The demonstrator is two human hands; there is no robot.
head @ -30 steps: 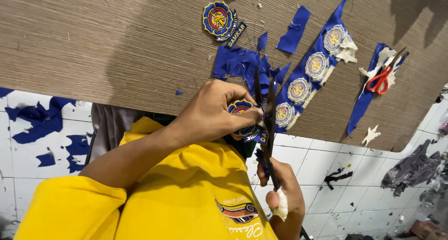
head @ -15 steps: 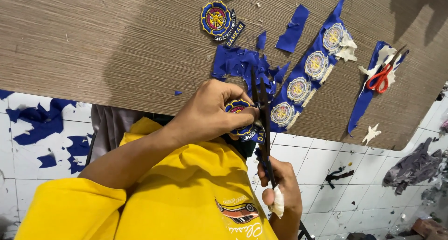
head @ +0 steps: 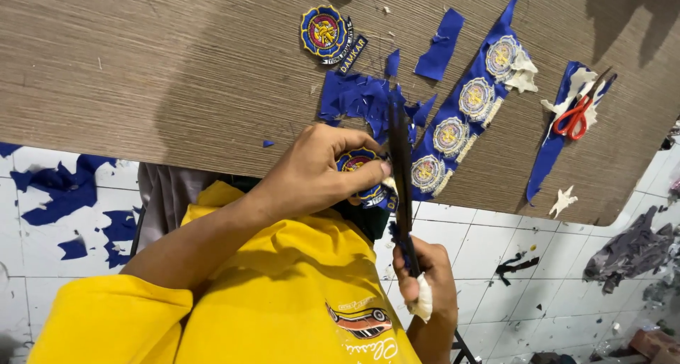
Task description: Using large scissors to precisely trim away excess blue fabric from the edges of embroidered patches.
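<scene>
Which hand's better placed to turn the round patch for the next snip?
Probably the left hand: its fingers pinch the round patch, while the right hand is occupied gripping the dark scissors, whose blades lie at the patch's edge.

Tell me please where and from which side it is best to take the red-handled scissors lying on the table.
Probably by the red handle loops of the red-handled scissors, coming from above. They lie flat on a blue fabric strip on the table, handles toward the table's near edge, and the dark blades point away toward the far side.
</scene>
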